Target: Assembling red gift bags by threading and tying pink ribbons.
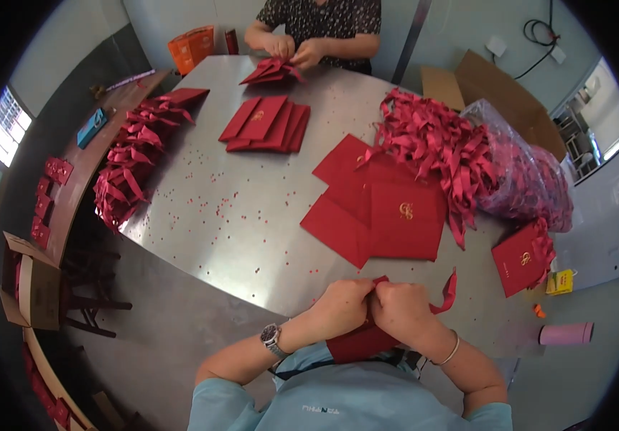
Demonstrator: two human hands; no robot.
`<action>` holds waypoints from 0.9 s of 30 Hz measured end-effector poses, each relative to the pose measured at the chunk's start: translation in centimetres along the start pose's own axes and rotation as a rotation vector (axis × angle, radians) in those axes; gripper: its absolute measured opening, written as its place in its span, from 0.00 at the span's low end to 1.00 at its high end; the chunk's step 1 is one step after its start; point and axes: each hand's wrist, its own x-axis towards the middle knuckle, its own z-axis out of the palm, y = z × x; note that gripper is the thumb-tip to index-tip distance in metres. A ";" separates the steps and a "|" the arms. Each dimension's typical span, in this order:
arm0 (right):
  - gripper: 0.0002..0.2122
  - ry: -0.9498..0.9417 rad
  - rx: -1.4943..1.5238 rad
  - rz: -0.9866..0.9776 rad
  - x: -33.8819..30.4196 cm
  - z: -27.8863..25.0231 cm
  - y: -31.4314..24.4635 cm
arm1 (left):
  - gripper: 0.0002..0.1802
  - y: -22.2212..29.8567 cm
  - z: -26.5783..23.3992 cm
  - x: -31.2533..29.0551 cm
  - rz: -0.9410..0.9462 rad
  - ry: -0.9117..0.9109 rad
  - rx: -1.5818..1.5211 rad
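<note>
Both my hands meet at the near edge of the metal table, closed and pressed together over a dark red flat paper bag [362, 343] that lies against my body. My left hand [343, 307] and my right hand [403, 313] pinch a red ribbon [447, 294], whose loose end sticks out past my right hand. Fingertips and the bag's top edge are mostly hidden by the knuckles. Just beyond my hands lie several flat red bags [404, 223] with a gold emblem, overlapping each other. To the right is a red bag with ribbon attached [516, 260].
A heap of red ribbons [431, 136] spills from a clear plastic bag [521, 176] at the right. Ribboned bags [133, 154] line the left edge. Opposite, a co-worker's hands [296, 52] handle a red bag. A pink tumbler [566, 334] and an open carton [500, 93] are at the right.
</note>
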 end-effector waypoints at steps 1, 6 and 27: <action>0.06 -0.010 0.083 0.017 0.3 0.4 0.6 | 0.07 0.0 0.0 0.1 0.009 0.019 -0.022; 0.10 -0.177 0.456 0.108 0.7 0.8 2.9 | 0.08 -0.1 1.0 0.2 0.012 0.042 0.019; 0.17 -0.100 0.601 0.093 -1.6 0.5 2.6 | 0.06 -1.9 -0.3 1.1 -0.493 -0.199 -0.945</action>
